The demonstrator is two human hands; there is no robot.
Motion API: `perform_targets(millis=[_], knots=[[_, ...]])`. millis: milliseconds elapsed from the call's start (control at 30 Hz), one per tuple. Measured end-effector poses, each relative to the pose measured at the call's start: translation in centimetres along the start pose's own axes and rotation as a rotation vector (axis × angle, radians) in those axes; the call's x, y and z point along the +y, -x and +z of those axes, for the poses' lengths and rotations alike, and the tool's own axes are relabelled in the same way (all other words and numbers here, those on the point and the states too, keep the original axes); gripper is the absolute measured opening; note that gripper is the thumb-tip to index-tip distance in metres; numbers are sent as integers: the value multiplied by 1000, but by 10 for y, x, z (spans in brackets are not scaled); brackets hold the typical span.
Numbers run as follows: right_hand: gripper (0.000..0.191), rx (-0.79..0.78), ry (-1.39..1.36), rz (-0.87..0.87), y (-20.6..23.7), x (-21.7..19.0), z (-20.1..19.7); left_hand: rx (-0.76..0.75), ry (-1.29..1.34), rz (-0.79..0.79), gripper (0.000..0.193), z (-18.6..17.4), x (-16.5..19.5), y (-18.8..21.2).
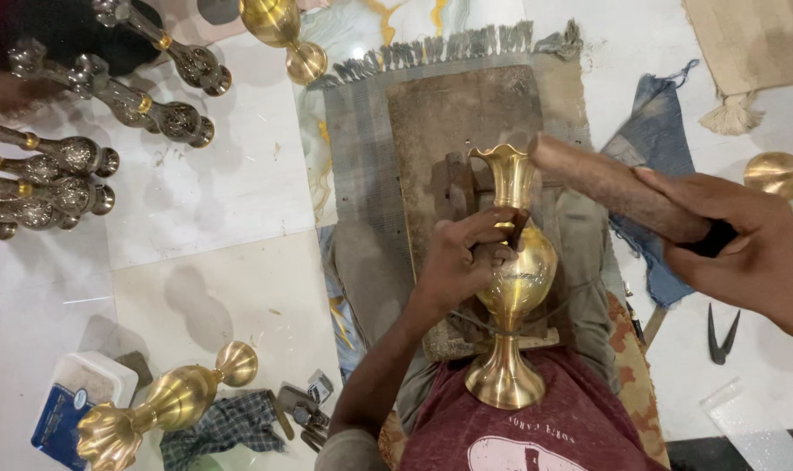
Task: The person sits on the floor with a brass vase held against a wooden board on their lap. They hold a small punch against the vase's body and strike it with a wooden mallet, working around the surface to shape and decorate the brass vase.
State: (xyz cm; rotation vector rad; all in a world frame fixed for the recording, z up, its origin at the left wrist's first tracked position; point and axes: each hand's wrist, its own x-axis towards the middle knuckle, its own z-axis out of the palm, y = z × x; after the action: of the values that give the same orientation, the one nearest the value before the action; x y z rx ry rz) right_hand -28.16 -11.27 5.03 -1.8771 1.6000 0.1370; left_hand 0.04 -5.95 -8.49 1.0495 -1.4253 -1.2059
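Propped on the lap, base nearest, the brass vase [511, 288] leans over a wooden block [449, 113]. Left hand [460, 262] pinches a small tool against its neck; right hand [745, 240] clenches a wooden mallet [619, 187]. A skewed blow could likely skid the tool, scarring brass or striking fingers.

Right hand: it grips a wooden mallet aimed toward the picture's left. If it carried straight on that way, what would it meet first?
Probably the flared neck of the brass vase, beside the mallet head in the right hand; the left hand grips lower. Depth is unclear.

Your left has bare tile [231, 192]; candlesticks [82, 157] crowd beyond, probably tight. Right: shears [721, 336] block.
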Motion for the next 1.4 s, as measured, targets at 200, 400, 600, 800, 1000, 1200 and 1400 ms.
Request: perform_targets(millis=[200, 400, 600, 800, 1000, 1200, 1400], knots=[[85, -42, 58, -186, -12, -29, -16, 246, -99, 98, 37, 15, -11, 18], [86, -68, 265, -195, -21, -60, -33, 440, -27, 172, 29, 31, -3, 32], [82, -141, 734, -205, -20, -100, -40, 608, -12, 138, 18, 43, 8, 31], [79, -172, 956, -167, -21, -121, -42, 674, -41, 130, 17, 48, 5, 37], [81, -67, 434, -246, -19, -94, -34, 651, 84, 245, 23, 45, -6, 33], [78, 214, 17, -302, -7, -42, -5, 449, 74, 160, 28, 29, -8, 29], [86, 148, 178, -351, 6, -12, 8, 197, -181, 228, 40, 1, -12, 20]])
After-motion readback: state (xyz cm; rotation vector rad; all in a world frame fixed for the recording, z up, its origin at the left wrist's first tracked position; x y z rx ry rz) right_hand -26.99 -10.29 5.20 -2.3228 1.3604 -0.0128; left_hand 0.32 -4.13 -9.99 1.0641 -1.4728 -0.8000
